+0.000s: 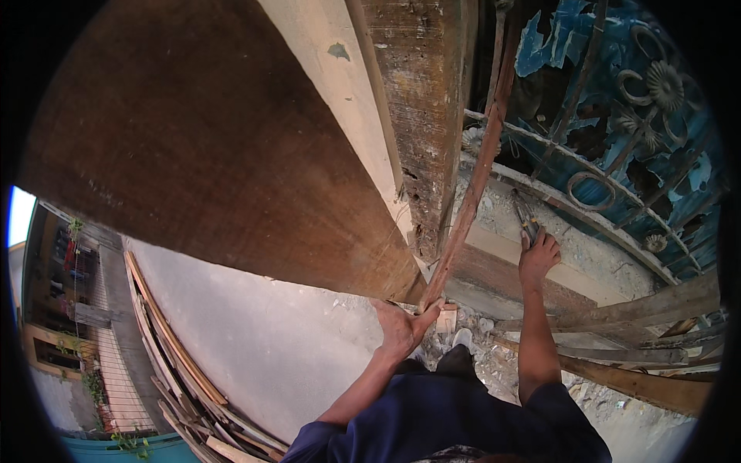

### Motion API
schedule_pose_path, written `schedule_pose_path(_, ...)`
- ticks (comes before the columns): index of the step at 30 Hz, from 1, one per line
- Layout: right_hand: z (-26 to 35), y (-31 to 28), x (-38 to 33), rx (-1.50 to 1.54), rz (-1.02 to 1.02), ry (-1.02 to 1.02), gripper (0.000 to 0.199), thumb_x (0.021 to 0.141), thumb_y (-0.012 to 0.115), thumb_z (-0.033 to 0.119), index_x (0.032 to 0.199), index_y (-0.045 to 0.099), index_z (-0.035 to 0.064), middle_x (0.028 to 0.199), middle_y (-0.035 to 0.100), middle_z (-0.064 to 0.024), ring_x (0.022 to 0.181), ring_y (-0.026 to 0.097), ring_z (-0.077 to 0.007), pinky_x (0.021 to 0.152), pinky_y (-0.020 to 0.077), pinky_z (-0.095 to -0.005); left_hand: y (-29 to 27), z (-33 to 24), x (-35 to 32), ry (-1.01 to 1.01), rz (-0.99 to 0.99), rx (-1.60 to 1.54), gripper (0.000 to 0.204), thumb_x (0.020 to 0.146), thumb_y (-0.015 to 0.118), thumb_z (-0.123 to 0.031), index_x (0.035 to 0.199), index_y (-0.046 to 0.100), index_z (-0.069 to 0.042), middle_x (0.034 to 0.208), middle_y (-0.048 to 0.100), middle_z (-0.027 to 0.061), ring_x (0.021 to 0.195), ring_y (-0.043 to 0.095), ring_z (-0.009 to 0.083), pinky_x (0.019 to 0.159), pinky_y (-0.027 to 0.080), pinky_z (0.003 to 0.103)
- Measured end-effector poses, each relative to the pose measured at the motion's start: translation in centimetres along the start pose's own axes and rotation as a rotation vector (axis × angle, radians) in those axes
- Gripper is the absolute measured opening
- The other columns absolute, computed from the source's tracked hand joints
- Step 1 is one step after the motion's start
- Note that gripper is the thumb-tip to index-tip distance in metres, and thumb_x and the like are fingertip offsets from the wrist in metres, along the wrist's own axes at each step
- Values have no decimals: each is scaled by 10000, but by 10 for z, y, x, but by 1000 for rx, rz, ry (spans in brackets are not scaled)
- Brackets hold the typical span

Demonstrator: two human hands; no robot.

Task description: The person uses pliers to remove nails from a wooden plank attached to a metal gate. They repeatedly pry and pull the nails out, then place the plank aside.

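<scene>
My left hand (403,326) grips the lower end of a thin rusty metal rod (477,181) that runs up along a weathered wooden post (421,100). Further right, my right hand (538,258) holds a pair of pliers (526,217) pointed up at a rusty curved bar of an ornate metal gate (617,154) with peeling blue backing. A wide dark wooden board (201,147) fills the upper left, edged by a pale strip (340,100).
Rough planks (641,363) lie stacked at the right over rubble. A bundle of long wooden slats (181,370) lies along a pale concrete surface (262,339) at lower left. A street with buildings (62,293) shows at the far left. My feet (455,347) stand among stones.
</scene>
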State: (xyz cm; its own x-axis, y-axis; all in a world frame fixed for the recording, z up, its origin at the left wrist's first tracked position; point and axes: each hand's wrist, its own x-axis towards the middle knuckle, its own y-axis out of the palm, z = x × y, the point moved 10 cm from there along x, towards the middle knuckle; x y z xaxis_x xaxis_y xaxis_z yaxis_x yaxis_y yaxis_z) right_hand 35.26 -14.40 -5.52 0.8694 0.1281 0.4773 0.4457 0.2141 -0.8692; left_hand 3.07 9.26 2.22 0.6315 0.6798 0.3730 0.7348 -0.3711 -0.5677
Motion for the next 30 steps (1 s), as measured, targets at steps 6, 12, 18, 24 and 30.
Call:
schedule_pose_path(6, -4, 5, 0, 28, 17, 12, 568, 924, 660, 402, 1372, 492, 97, 1194, 490, -130, 1172, 431, -310, 1022, 290, -500, -6, -12, 5, -36, 9, -153, 983, 704, 895, -358, 1276, 302, 179, 1206, 454, 276, 1102, 494, 372, 986, 364, 469)
schedule_pose_path(12, 1, 2, -1, 31, 5, 0, 573, 907, 679, 404, 1357, 499, 97, 1193, 492, -131, 1169, 432, -312, 1017, 291, -493, -10, -11, 5, -98, -9, -225, 1028, 700, 899, -348, 1302, 254, 180, 1234, 453, 290, 1134, 490, 371, 1023, 358, 448)
schedule_pose_path(18, -3, 2, 0, 27, -1, 13, 554, 926, 647, 422, 1339, 520, 76, 1163, 508, -138, 1146, 440, -315, 1016, 294, -482, -7, -6, 4, -140, -1, -169, 1064, 678, 911, -355, 1315, 249, 179, 1258, 446, 290, 1152, 486, 365, 1041, 348, 451)
schedule_pose_path(24, 0, -3, -1, 13, -29, -14, 547, 932, 641, 422, 1327, 522, 64, 1149, 510, -143, 1132, 446, -319, 1014, 293, -479, -6, -3, 4, -156, -7, -214, 1081, 668, 914, -357, 1325, 238, 172, 1261, 435, 289, 1162, 475, 368, 1045, 339, 456)
schedule_pose_path(30, 6, -8, 0, 32, -7, -22, 535, 920, 673, 383, 1315, 503, 66, 1159, 499, -143, 1140, 438, -319, 1008, 289, -476, -4, 6, 0, -69, -48, -138, 1088, 660, 916, -347, 1315, 225, 178, 1234, 440, 286, 1141, 482, 367, 1021, 354, 460)
